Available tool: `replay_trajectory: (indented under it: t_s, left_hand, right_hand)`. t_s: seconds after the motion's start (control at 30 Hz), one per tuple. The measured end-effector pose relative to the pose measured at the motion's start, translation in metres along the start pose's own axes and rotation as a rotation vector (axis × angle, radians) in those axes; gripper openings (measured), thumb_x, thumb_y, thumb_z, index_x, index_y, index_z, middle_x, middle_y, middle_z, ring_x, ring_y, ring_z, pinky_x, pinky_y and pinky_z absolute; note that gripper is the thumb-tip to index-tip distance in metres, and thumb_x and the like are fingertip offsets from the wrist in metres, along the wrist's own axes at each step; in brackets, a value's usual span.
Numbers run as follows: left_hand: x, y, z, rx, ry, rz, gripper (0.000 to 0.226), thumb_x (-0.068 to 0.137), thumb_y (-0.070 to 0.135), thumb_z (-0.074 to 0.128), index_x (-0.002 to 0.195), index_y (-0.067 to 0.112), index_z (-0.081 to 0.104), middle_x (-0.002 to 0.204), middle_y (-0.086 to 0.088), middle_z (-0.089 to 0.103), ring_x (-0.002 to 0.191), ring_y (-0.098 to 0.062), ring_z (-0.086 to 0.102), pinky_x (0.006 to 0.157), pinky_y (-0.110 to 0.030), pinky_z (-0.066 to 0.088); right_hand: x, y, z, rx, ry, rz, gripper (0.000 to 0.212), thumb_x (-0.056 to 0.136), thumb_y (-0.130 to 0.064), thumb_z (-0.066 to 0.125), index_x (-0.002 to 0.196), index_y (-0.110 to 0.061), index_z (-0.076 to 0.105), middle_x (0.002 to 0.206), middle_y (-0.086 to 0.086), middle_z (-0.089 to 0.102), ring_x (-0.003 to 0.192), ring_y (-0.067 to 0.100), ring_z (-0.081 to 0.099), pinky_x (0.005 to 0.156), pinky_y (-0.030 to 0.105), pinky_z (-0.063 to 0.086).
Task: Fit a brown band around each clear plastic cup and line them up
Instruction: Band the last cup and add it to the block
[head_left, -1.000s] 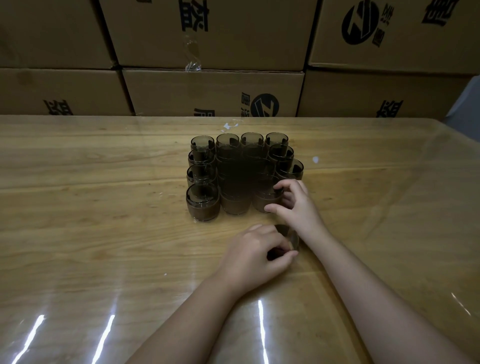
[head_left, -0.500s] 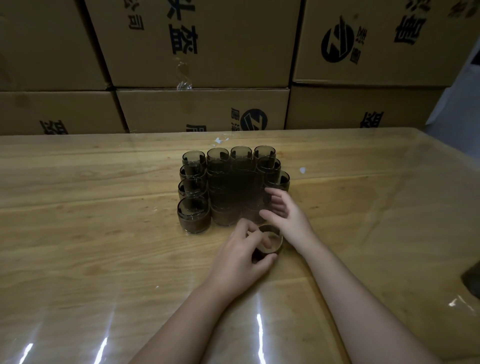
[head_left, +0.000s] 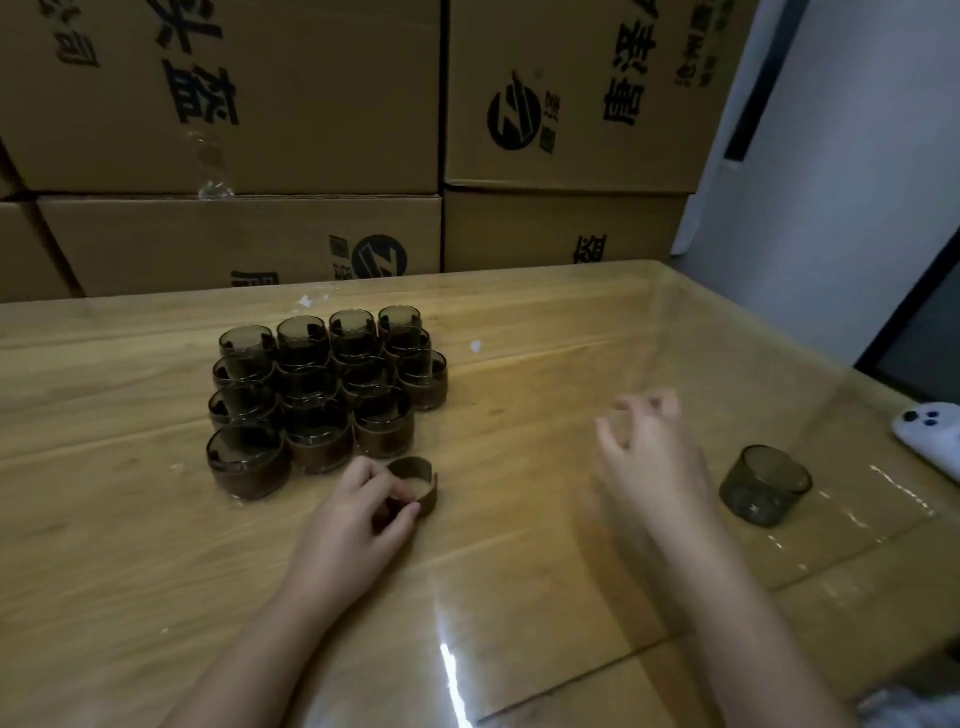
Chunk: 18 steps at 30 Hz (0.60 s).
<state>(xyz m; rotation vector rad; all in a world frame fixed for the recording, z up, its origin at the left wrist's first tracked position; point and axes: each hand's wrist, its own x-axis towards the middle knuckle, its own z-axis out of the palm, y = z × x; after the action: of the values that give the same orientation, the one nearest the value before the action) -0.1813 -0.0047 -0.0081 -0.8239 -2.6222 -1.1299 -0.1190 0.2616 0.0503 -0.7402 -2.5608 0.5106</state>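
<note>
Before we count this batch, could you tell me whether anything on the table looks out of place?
One clear cup stands alone at the right, without a band, apart from the banded cups. The left hand holds an empty brown band beside that group. White scraps lie behind it.

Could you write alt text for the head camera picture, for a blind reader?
A person's left hand pinches a brown band on a wooden table, beside a block of banded cups; the blurred right hand hovers between them and one bare cup.
</note>
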Motion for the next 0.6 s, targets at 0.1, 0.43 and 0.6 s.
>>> replay_trajectory:
  t_s: [0.1,0.43,0.6]
  left_hand:
    - [-0.001,0.002,0.0,0.002,0.001,0.005,0.012,0.086,0.023,0.07,0.092,0.03,0.063,0.097,0.018,0.046,0.079,-0.002,0.054,0.068,-0.029,0.053]
    - [0.0,0.001,0.0,-0.006,0.093,-0.065,0.021,0.089,0.017,0.067,0.11,0.021,0.066,0.1,0.011,0.046,0.08,-0.001,0.052,0.069,-0.011,0.044]
    - [0.0,0.001,-0.004,-0.425,0.186,-0.131,0.045,0.088,0.024,0.068,0.124,0.039,0.047,0.117,0.004,0.055,0.089,-0.007,0.06,0.073,-0.018,0.051]
  right_hand:
    - [0.003,0.036,-0.032,-0.28,0.022,0.286,0.04,0.094,-0.038,0.051,0.121,-0.009,0.058,0.125,0.019,0.046,0.104,0.037,0.057,0.077,0.036,0.044]
    - [0.005,0.022,-0.012,-0.142,-0.261,0.126,0.04,0.099,-0.031,0.046,0.084,-0.004,0.071,0.098,0.019,0.067,0.085,0.033,0.062,0.069,0.032,0.043]
    - [-0.025,-0.072,0.015,1.011,-0.601,-0.128,0.026,0.096,-0.019,0.056,0.079,-0.02,0.076,0.089,0.003,0.071,0.078,0.012,0.07,0.072,0.02,0.054]
